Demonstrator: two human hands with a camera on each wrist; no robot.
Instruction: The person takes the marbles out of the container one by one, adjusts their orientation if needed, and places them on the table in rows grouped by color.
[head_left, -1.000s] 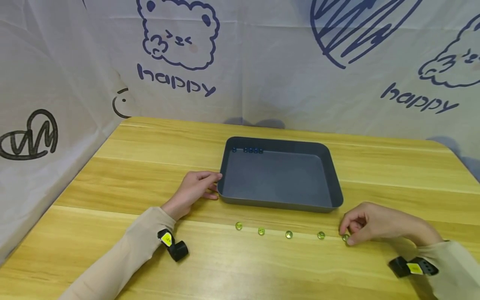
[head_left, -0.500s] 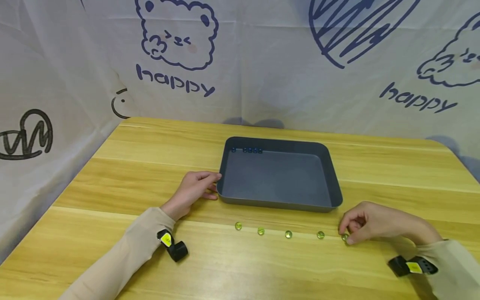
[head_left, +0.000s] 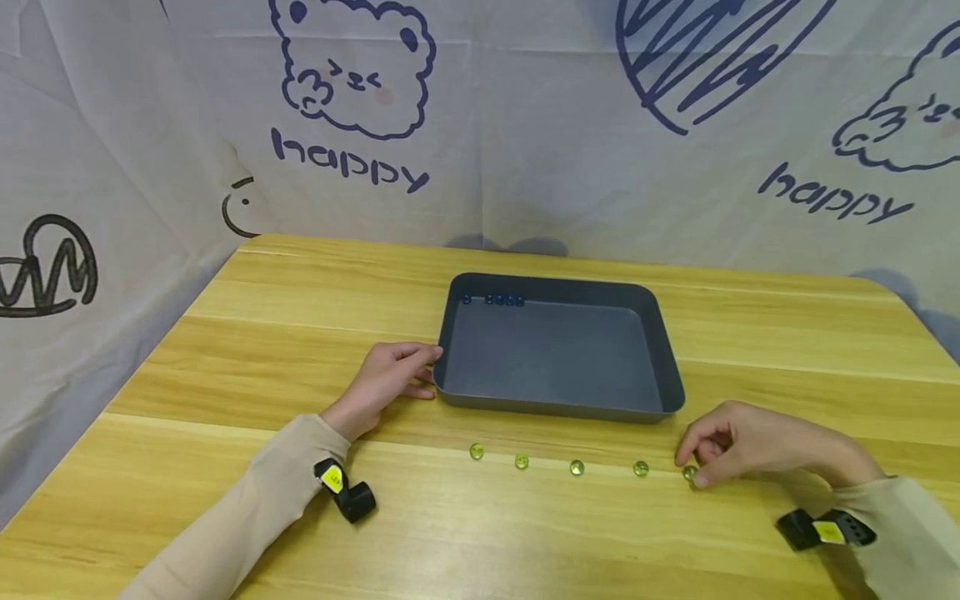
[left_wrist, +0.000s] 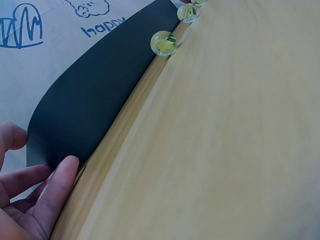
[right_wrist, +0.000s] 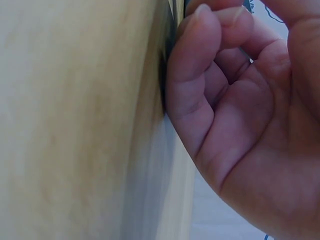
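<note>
A dark grey rectangular tray [head_left: 555, 358] sits on the wooden table. My left hand [head_left: 390, 373] touches the tray's left side near the front corner; in the left wrist view its fingers [left_wrist: 60, 185] lie against the outer wall. Clear glass marbles with yellow-green swirls form a spaced row in front of the tray, among them the leftmost marble [head_left: 476, 451] and another marble [head_left: 641, 468]. At the row's right end, my right hand [head_left: 742, 446] pinches a marble [head_left: 689, 473] between thumb and index finger at the tabletop. The right wrist view hides that marble behind curled fingers.
Several dark blue marbles [head_left: 500, 300] lie along the tray's back left edge, one apart from the others. A white cloth [head_left: 525, 125] with blue drawings hangs behind the wooden table [head_left: 300, 308]. Each sleeve carries a small black camera.
</note>
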